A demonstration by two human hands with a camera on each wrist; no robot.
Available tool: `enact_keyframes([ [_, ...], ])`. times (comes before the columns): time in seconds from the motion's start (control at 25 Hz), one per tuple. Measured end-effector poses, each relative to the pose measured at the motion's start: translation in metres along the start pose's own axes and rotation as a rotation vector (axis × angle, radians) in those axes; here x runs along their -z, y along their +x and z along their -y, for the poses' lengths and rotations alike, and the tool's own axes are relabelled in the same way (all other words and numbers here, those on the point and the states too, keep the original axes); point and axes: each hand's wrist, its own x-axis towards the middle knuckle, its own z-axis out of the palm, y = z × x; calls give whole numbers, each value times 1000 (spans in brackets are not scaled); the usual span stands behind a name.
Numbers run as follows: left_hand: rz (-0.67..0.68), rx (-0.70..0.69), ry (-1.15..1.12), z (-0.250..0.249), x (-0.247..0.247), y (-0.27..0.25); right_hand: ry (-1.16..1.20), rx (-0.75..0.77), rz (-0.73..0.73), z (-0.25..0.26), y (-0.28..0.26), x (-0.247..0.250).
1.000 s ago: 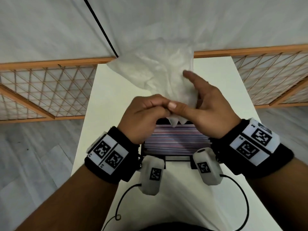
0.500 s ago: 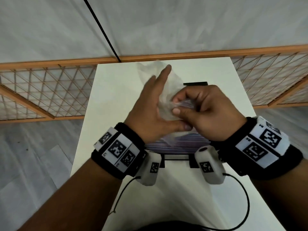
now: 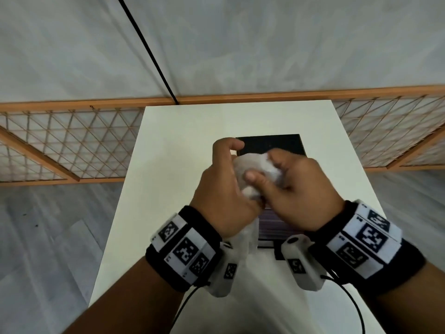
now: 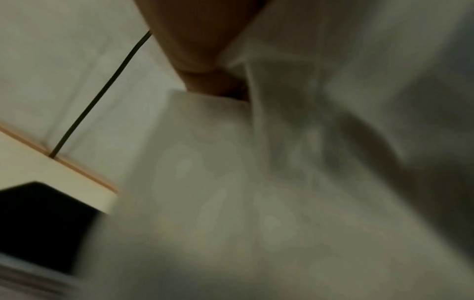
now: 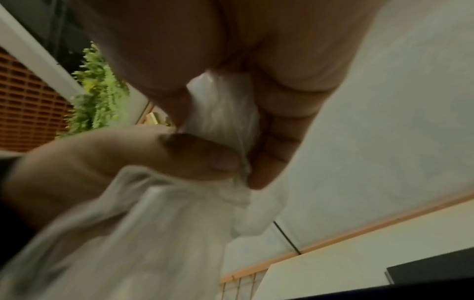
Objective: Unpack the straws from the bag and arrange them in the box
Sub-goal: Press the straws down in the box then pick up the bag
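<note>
Nearest to me, the straws (image 3: 277, 225) lie in a striped stack inside the box (image 3: 267, 243), which sits on the table (image 3: 168, 165) just beneath my wrists. I read the unpacking step as complete and the current step as disposal of the empty bag (image 3: 252, 169).

Above the box, both hands work the bag together. My left hand (image 3: 224, 189) is clenched around its lower part, and a tail of plastic hangs out below that wrist. My right hand (image 3: 296, 189) pinches the wadded upper part; the right wrist view shows thumb and fingers (image 5: 277, 130) closed on the bunched film. Each grip therefore grasps the bag, and neither touches the straws.

Beyond the hands, a flat black panel (image 3: 272, 143) lies on the table; I take it for the box lid, though I cannot confirm that. Farther off stands a wooden lattice rail (image 3: 72, 141).

Next move, in my judgement: compress the bag fully, set it aside well apart from the box, then inspect the stack and square any stray straws. Trailing film must not snag the stack.
</note>
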Motion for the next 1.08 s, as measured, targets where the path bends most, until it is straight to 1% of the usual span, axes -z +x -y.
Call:
enact_keyframes([
  [0.04, -26, -42, 6, 1, -3, -2, 71, -56, -78, -4, 2, -1],
  [0.08, -47, -93, 58, 2, -5, -4, 192, -114, -122, -4, 3, 0],
  [0.12, -51, -117, 121, 2, -5, -6, 352, -192, -129, -4, 4, -2],
  [0.2, 16, -76, 202, 0, -2, -8, 649, -380, -71, 2, 4, -6],
  [0.24, 54, -53, 208, 2, -1, -10, 713, -471, -47, 5, 4, -10],
  [0.28, 74, -40, 228, 4, 0, -11, 682, -531, -36, 6, 6, -14],
  [0.32, 83, -32, 278, 6, 1, -12, 556, -515, -40, 3, 5, -17],
  [0.36, 87, -26, 364, 7, 2, -12, 348, -415, -70, -1, 3, -19],
  [0.4, 92, -14, 466, 8, 4, -12, 86, -265, -137, -3, 1, -18],
  [0.44, 85, 12, 532, 10, 7, -12, -127, -109, -194, 0, -3, -16],
  [0.48, 64, 36, 569, 13, 10, -13, -223, 3, -177, 6, -8, -18],
  [0.52, 40, 42, 555, 17, 14, -14, -242, 32, -98, 14, -13, -23],
  [0.6, -8, 13, 365, 21, 23, -19, -79, -31, 94, 27, -17, -38],
  [0.64, -23, -20, 266, 24, 27, -22, 22, -76, 161, 30, -17, -45],
  [0.68, -42, -79, 203, 27, 30, -25, 133, -119, 186, 33, -14, -52],
  [0.72, -76, -168, 169, 30, 30, -28, 282, -186, 192, 34, -12, -57],
  [0.76, -131, -268, 160, 36, 32, -31, 479, -294, 207, 39, -8, -63],
  [0.8, -166, -338, 165, 42, 35, -34, 689, -428, 236, 44, -5, -69],
  [0.84, -165, -368, 163, 47, 40, -38, 837, -543, 262, 51, -3, -75],
  [0.88, -129, -362, 144, 51, 46, -40, 879, -613, 287, 54, -1, -82],
  [0.92, -85, -329, 127, 53, 54, -44, 826, -648, 321, 55, 0, -89],
  [0.96, -53, -274, 136, 55, 62, -46, 678, -618, 363, 55, 2, -94],
  [1.0, -28, -200, 167, 56, 70, -49, 495, -519, 402, 57, 1, -99],
  [1.04, -11, -119, 214, 58, 77, -50, 318, -392, 411, 59, -1, -101],
  [1.08, -4, -48, 253, 63, 86, -51, 162, -285, 351, 66, -3, -104],
])
